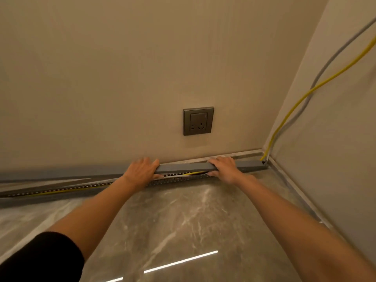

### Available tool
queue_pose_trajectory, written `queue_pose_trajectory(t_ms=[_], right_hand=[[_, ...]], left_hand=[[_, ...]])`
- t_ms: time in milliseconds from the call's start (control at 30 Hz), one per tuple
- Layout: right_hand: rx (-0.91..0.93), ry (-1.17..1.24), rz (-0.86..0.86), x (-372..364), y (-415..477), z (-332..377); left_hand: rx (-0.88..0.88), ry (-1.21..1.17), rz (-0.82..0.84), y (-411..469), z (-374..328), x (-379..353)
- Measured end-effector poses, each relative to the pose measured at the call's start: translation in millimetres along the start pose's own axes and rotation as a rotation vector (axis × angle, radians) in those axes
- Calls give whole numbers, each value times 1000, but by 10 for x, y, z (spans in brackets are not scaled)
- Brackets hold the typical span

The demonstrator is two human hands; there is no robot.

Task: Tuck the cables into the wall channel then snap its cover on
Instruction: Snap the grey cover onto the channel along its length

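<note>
A grey slotted channel (pixel 61 191) runs along the foot of the wall, with a yellow cable (pixel 50 192) and a grey cable lying inside it. The long grey cover (pixel 183 167) sits over the channel's right part, down at the corner end and slightly lifted between my hands, where the yellow cable shows in the gap. My left hand (pixel 142 170) grips the cover's left portion, thumb below. My right hand (pixel 223 166) presses on top of the cover further right. To the left the cover blurs away along the skirting.
A dark wall socket (pixel 198 121) sits above the cover. The yellow cable (pixel 295 102) and a grey cable (pixel 317 78) climb the right wall from the corner (pixel 264 159). The floor is glossy grey marble (pixel 183 220).
</note>
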State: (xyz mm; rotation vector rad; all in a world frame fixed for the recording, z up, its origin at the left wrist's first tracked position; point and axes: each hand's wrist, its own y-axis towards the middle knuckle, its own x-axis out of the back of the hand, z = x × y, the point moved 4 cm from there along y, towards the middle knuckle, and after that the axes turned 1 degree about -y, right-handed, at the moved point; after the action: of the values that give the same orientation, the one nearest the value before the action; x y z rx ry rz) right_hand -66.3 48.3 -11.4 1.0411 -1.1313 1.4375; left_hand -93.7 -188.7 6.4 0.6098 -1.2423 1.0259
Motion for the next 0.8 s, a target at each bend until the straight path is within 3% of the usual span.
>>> queue_pose_trajectory(t_ms=[200,367,600,800], right_hand=[[-13,-11,83,-165,159,-220],[-46,-5,144,-201,222,-332],[-77,35,129,-231,240,-414],[-48,218,89,-135,161,-682]], left_hand=[[-18,-64,99,263,-132,-286],[-45,24,67,342,-236,-304],[-61,-39,66,387,-354,-253],[-99,-154,61,649,-1002,-3]])
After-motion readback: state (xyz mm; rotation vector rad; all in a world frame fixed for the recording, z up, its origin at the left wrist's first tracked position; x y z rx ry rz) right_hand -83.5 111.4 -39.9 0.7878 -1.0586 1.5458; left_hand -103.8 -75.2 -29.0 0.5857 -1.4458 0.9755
